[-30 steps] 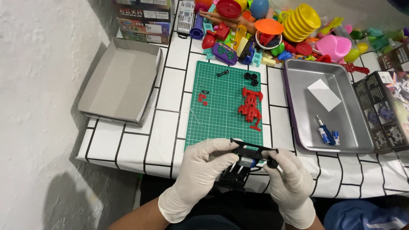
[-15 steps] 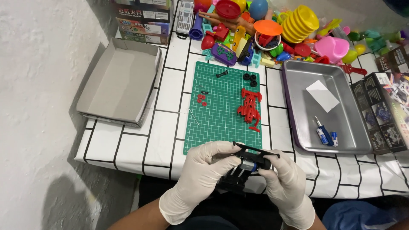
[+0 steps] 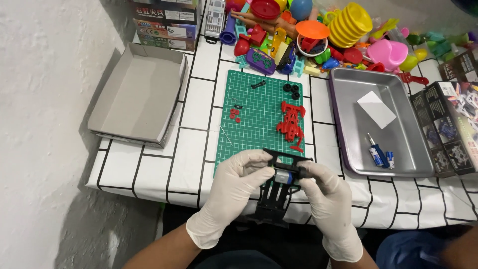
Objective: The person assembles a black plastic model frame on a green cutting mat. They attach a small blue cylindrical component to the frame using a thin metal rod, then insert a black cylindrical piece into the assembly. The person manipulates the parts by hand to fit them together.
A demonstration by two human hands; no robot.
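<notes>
Both of my hands wear white gloves and hold a black toy car chassis [image 3: 277, 195] over the table's near edge. My left hand [image 3: 234, 189] grips its left side; my right hand [image 3: 326, 197] grips its right side. A small silver motor [image 3: 284, 177] sits in the chassis between my thumbs. Just beyond lies a green cutting mat [image 3: 264, 114] with a red car body [image 3: 292, 124], small red parts [image 3: 234, 114] and black wheels [image 3: 292, 90].
An open grey cardboard box lid [image 3: 139, 94] lies at the left. A metal tray [image 3: 383, 127] on the right holds a white paper and a small screwdriver [image 3: 375, 151]. Colourful plastic toys [image 3: 323, 35] crowd the back. A printed box [image 3: 450, 127] stands at the far right.
My hands have shifted the chassis slightly and turned it; the camera has drifted a little. Nothing on the mat has moved.
</notes>
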